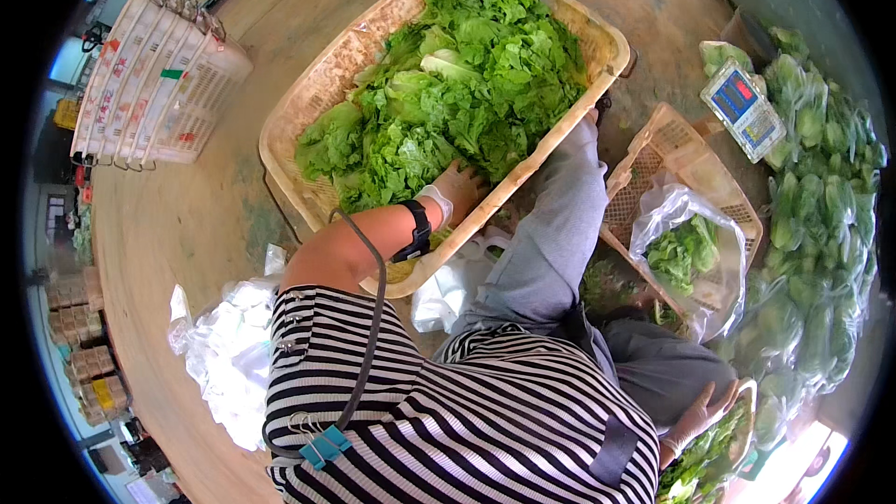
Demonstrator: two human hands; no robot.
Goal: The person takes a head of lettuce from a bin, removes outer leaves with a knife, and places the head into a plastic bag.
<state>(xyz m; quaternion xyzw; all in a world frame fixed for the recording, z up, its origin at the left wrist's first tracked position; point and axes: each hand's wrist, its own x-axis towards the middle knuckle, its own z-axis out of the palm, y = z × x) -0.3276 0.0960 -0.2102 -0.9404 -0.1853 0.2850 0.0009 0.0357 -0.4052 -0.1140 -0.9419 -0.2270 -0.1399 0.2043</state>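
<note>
My left hand (458, 190), in a thin clear glove, reaches over the near rim of a large tan plastic basket (308, 94). Its fingers touch the leafy green lettuce (462, 84) heaped inside; leaves hide the fingertips, and whether it grips any is unclear. At lower right, my right hand (700, 411), also gloved, has its fingers apart beside my bent knee. It lies by the edge of another basket of greens (710, 448), with nothing visible in it. Between my legs and the wall, an open clear plastic bag (731, 273) holding lettuce leaves (682, 252) stands in a smaller plastic basket (672, 136).
A digital scale (743, 108) sits among bagged green vegetables (812, 224) along the right wall. Clear plastic bags (227, 357) lie on the floor at left, another white bag (448, 290) by my leg. Stacked white crates (161, 77) stand at upper left. A cable (378, 308) crosses my left arm.
</note>
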